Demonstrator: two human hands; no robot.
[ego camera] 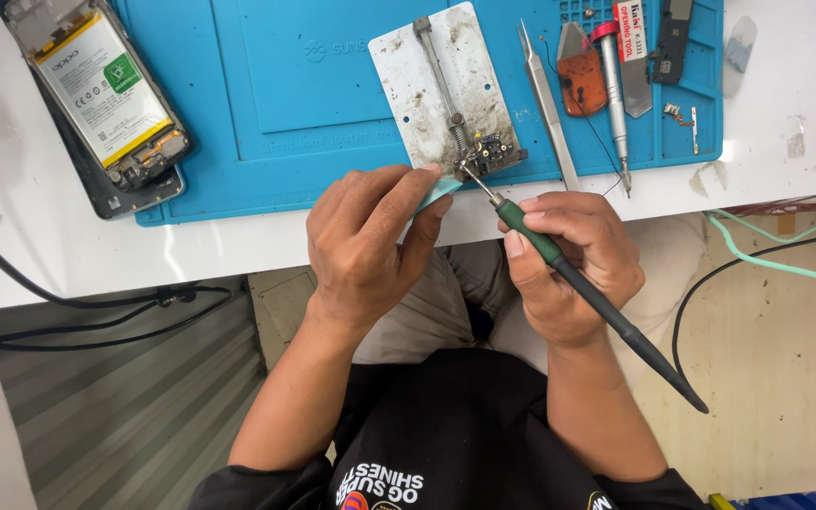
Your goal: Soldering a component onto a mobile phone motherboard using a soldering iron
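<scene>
My right hand (573, 264) grips a soldering iron (559, 260) with a green grip and black handle. Its tip touches a small dark circuit board (489, 153) clamped on a scorched metal holder plate (446, 90). My left hand (370, 241) pinches a thin pale green strip (438, 193) whose end reaches the same spot on the board. Both hands hover at the front edge of the blue work mat (285, 104) on the white table (49, 246).
An opened phone (96, 90) with its battery exposed lies at the mat's left. Metal tweezers (548, 99), an orange pick (582, 80), a metal pen-shaped tool (616, 104) and small parts (680, 113) lie right of the plate. Black cables (96, 321) and a green wire (776, 260) hang below the table.
</scene>
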